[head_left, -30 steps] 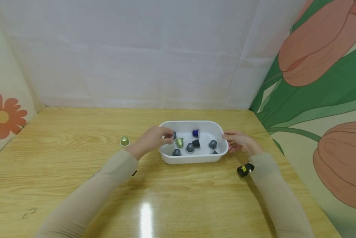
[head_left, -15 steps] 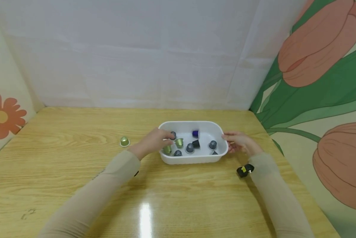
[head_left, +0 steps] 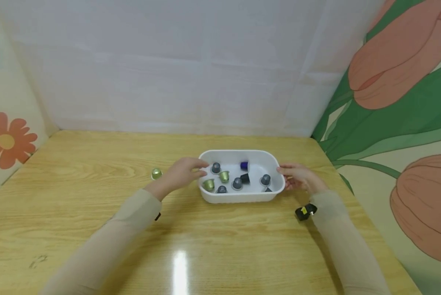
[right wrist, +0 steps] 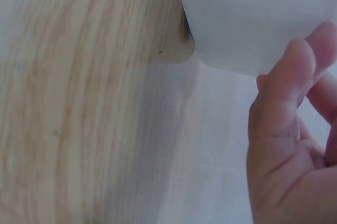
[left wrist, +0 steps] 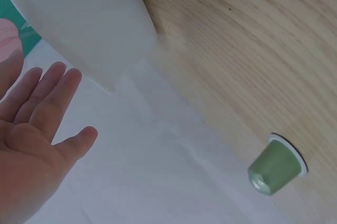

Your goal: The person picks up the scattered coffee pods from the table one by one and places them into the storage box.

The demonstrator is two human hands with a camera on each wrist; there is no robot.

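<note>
A white tub [head_left: 238, 198] stands on the table with several coffee capsules inside. Two green capsules, one of them a green capsule [head_left: 208, 185] in the near left corner, lie among grey, black and purple ones. At the tub's left end my left hand [head_left: 179, 176] hovers with its fingers spread and nothing held; the left wrist view shows its palm bare. My right hand [head_left: 299, 177] holds the tub's right end at the rim, some of its fingers against the outer wall. Left of the tub, another green capsule [left wrist: 276, 165] sits on the table, partly behind my left hand in the head view.
The wooden table [head_left: 220, 233] reaches back to a white cloth [head_left: 176, 82]. A tulip-print panel [head_left: 412, 176] borders the right side, a flower-print panel [head_left: 10, 90] the left. A small black device [head_left: 306, 212] is at the right wrist.
My left hand has let go of a green capsule in the tub's near left corner and drawn back leftward past the rim. My right hand stays at the tub's end.
</note>
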